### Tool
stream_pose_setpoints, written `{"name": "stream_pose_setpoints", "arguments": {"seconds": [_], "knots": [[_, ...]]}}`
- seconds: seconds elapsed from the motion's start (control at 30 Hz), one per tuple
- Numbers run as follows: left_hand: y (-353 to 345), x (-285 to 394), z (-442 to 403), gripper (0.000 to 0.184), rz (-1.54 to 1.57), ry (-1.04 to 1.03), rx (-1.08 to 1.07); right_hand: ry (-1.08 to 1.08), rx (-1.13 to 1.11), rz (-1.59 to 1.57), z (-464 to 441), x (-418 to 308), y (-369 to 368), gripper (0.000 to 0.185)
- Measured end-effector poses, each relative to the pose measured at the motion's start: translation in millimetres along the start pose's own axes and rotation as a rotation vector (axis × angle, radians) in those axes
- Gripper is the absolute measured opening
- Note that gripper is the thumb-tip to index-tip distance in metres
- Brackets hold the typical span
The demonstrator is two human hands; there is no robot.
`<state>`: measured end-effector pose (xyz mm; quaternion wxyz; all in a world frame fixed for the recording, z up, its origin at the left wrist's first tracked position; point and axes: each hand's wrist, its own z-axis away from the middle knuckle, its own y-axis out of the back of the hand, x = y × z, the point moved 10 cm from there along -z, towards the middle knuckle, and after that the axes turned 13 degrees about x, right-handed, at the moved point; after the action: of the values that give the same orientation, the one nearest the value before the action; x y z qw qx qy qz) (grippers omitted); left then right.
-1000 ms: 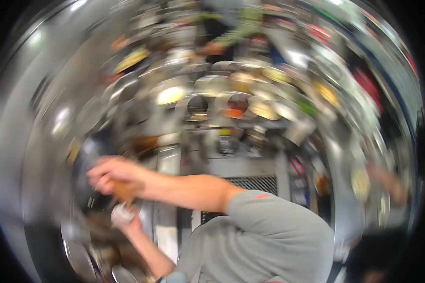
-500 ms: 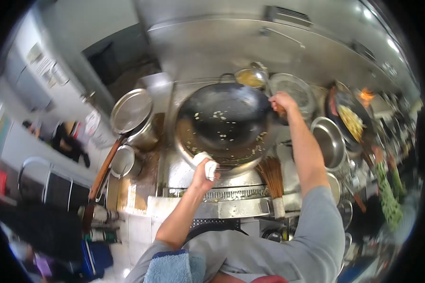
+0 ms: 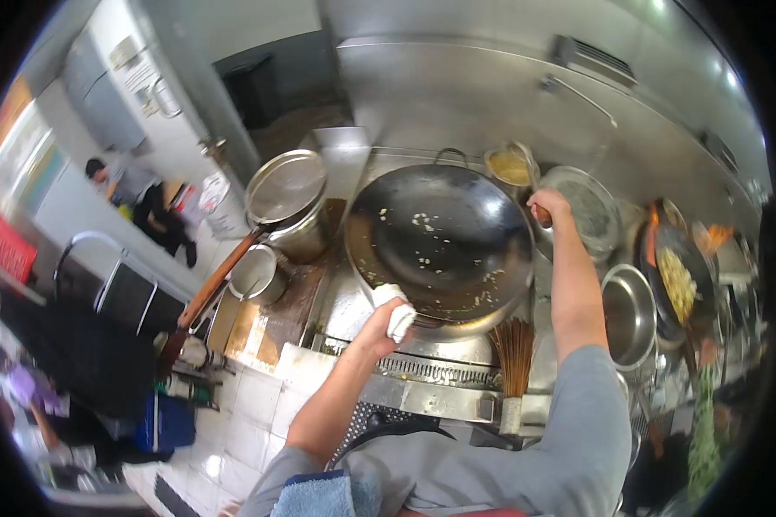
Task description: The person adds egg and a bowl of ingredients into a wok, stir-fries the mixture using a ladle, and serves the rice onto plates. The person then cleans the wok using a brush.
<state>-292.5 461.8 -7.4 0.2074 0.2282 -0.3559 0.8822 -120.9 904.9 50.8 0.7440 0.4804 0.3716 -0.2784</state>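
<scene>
A large dark wok [image 3: 440,202] sits on the burner in front of me, with small pale bits scattered inside. My left hand [image 3: 383,326] is closed around a folded white cloth [image 3: 399,320] at the wok's near-left rim. Its grip on the rim or a handle there is hidden. On the wok's right side, my right hand [image 3: 550,205] is wrapped around the wooden handle of a ladle [image 3: 533,172]. The ladle's head end is beside a small container of yellowish contents [image 3: 507,166] behind the wok.
A strainer [image 3: 286,185] rests on a pot [image 3: 302,234] at left, its wooden handle pointing toward me. A bamboo brush [image 3: 513,362] stands at the wok's near right. Further right are a steel bowl [image 3: 629,314] and another person's pan of food [image 3: 677,284], with flame behind.
My view has turned left, so the stove appears further right. Both hands keep their holds, and the wok stays in about the same place between them.
</scene>
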Motion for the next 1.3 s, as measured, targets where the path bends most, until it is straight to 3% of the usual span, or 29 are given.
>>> {"name": "stream_pose_setpoints", "arguments": {"seconds": [0.07,0.1,0.23,0.27,0.33,0.4,0.43,0.47,0.53,0.57,0.67,0.73,0.8,0.87,0.9,1.0,1.13,1.17,1.23,1.3], "knots": [[5.4,1.3,-8.1,0.011,0.017,0.047,0.043,0.053,0.228,-0.315,63.0,1.1,37.2,0.017],[5.4,-2.4,-17.6,0.010,0.051,0.108,-0.005,0.124,0.224,-0.365,64.0,21.5,48.4,0.023],[3.0,-3.4,-11.8,0.028,0.094,0.134,0.041,0.153,0.741,-0.046,176.6,69.7,83.9,0.029],[-0.8,-2.5,-5.1,0.032,0.159,0.113,-0.072,0.149,0.831,0.044,158.7,110.2,89.8,0.032],[-0.1,1.9,21.4,0.034,0.139,0.058,-0.102,-0.057,0.652,-0.338,176.9,119.0,70.1,0.020],[9.4,-3.1,47.2,0.035,0.029,0.018,-0.220,-0.076,0.289,-1.389,164.5,120.8,59.4,0.012],[18.0,-10.7,65.0,0.032,-0.055,-0.002,-0.158,-0.075,0.042,-1.891,166.0,103.8,58.7,0.010],[30.0,-17.3,80.7,0.030,-0.139,-0.024,-0.094,-0.175,-0.143,-2.118,169.3,93.4,57.9,0.011],[63.8,-40.3,89.4,0.042,-0.396,-0.033,-0.065,-0.213,-0.399,-2.239,199.3,59.4,55.8,0.010],[74.0,-47.4,92.9,0.046,-0.541,-0.048,-0.109,-0.202,-0.405,-2.255,215.5,49.3,55.5,0.009],[81.1,-53.1,115.2,0.039,-0.682,-0.148,-0.142,-0.196,-0.478,-2.290,283.2,15.2,47.2,0.012],[104.3,-59.6,102.4,0.039,-0.741,-0.176,-0.113,-0.344,-0.665,-2.356,337.4,-4.4,31.3,0.009],[112.2,-56.2,107.8,0.035,-0.750,-0.156,-0.082,-0.365,-0.640,-2.353,395.6,-18.3,13.2,0.010],[113.1,-57.0,105.8,0.036,-0.723,-0.191,-0.187,-0.339,-0.556,-2.302,443.5,-21.4,-4.1,0.015],[108.9,-55.8,107.6,0.038,-0.736,-0.174,-0.225,-0.246,-0.473,-2.201,457.1,-12.4,-5.6,0.041],[94.8,-53.6,111.7,0.040,-0.789,-0.132,-0.324,-0.297,-0.359,-2.050,501.9,-3.5,-26.5,0.042],[73.7,-57.8,106.1,0.040,-0.813,-0.129,-0.364,-0.056,-0.039,-1.326,504.3,23.0,-22.4,0.046],[70.0,-57.9,104.5,0.040,-0.817,-0.166,-0.345,-0.007,0.108,-1.101,488.3,32.2,-13.9,0.048],[65.7,-57.1,104.4,0.045,-0.791,-0.239,-0.305,0.075,0.298,-0.936,438.8,40.5,5.4,0.043],[64.9,-54.0,110.6,0.053,-0.744,-0.321,-0.279,0.081,0.480,-0.452,358.1,61.9,24.0,0.038]]}}
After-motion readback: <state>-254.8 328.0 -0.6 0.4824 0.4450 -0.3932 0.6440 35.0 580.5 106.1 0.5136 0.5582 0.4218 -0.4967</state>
